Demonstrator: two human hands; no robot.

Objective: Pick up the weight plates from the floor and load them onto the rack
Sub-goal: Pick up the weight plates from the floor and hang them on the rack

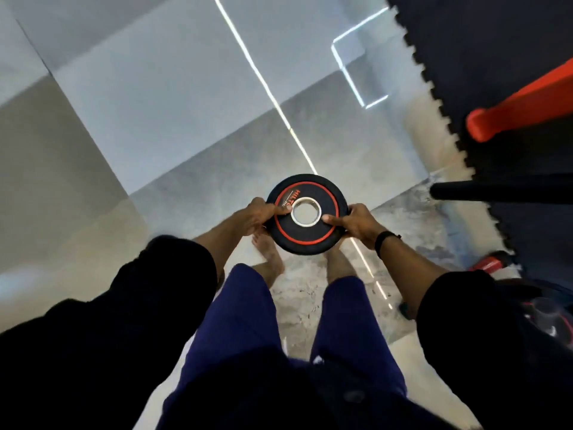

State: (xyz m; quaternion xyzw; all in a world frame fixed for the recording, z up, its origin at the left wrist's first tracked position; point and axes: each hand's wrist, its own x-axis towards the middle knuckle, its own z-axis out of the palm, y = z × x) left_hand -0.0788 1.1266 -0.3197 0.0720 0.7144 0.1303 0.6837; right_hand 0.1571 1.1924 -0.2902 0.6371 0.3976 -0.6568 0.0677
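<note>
A small black weight plate [305, 235] with a red ring and a metal-lined centre hole is held flat in front of me, above my bare feet. My left hand [259, 215] grips its left edge, thumb lying on the top face. My right hand [356, 223] grips the right edge, thumb pressing near the hole; a dark band circles that wrist. At the right, a black peg [496, 190] sticks out toward the plate and an orange beam [521, 103] lies above it, both over the dark mat. Another plate [545, 321] shows at the lower right, partly hidden by my sleeve.
Glossy grey floor tiles [155, 119] stretch to the left and ahead, with bright light reflections. A black interlocking mat [496, 41] covers the upper right. A red and black object [493, 263] lies at the mat's edge by my right forearm.
</note>
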